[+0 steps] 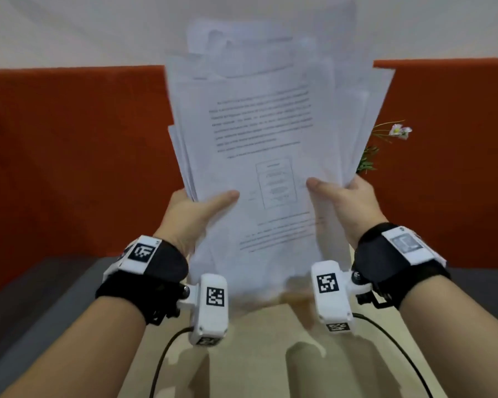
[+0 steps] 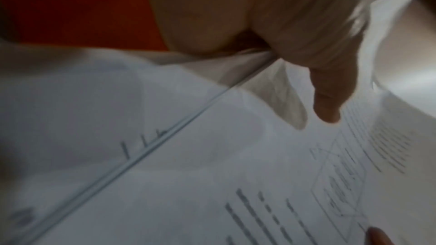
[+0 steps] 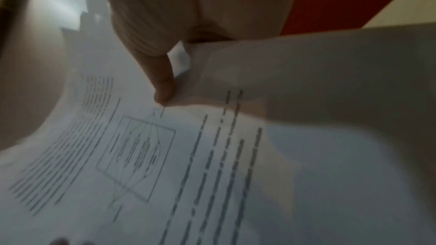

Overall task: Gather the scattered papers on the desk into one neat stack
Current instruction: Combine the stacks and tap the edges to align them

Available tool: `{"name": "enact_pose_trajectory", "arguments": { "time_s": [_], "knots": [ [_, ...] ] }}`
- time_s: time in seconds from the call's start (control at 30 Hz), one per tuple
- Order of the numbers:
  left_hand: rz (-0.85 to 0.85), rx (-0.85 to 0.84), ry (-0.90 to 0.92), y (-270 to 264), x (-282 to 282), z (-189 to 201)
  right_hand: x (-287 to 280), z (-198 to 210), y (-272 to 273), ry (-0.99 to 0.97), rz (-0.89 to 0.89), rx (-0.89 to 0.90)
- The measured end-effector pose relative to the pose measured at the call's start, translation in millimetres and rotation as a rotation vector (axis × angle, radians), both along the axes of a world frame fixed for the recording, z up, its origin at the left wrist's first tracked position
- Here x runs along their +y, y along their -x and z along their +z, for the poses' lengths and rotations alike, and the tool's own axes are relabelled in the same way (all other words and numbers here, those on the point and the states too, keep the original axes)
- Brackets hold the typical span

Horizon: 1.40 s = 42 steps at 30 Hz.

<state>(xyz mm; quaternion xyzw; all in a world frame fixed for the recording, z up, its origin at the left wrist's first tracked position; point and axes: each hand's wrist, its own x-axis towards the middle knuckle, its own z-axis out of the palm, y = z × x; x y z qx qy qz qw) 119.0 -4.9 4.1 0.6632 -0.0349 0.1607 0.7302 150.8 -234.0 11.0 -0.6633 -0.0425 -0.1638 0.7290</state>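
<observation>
Papers (image 1: 259,145) stand up in the air above the desk (image 1: 242,363), held between both hands. The left hand (image 1: 190,214) holds the left edge, with its thumb lying flat on the front sheet and its other fingers hidden behind. The right hand (image 1: 348,199) holds the right edge the same way, thumb on the front, fingers hidden behind. So each hand pinches the papers. The sheets are not lined up: their top and side edges stick out past each other like a fan. The front sheet has lines of print and a box drawing in the middle. The low end of the papers is blurred. In the left wrist view the thumb (image 2: 330,100) presses on the front sheet. In the right wrist view the other thumb (image 3: 162,81) presses near the box drawing. A red wall (image 1: 69,156) stands at the far side. A flower (image 1: 397,130) shows just right of the papers.
</observation>
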Motion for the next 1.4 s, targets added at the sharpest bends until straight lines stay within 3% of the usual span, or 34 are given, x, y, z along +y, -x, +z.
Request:
{"name": "enact_pose_trajectory", "arguments": {
  "time_s": [0.1, 0.33, 0.7, 1.0, 1.17, 1.27, 1.4],
  "knots": [
    [0.122, -0.111, 0.032, -2, -6, 8, 2, -1, 8, 0.033, -0.045, -0.093],
    [0.212, -0.229, 0.085, 5, -22, 6, 7, -4, 25, -0.002, -0.044, -0.179],
    [0.397, -0.387, -0.119, 1, -34, 25, 14, 19, 31, -0.001, -0.259, -0.337],
    [0.403, -0.389, -0.074, -3, -29, 29, 10, 32, 30, -0.091, -0.255, -0.400],
    [0.378, -0.384, -0.187, -4, -39, 28, 18, 34, 31, 0.035, -0.234, -0.385],
    [0.393, -0.410, -0.151, -3, -34, 30, 15, 37, 34, -0.036, -0.260, -0.417],
    [0.358, -0.313, -0.117, 3, -28, 14, 6, 13, 43, 0.000, -0.164, -0.293]
  ]
}}
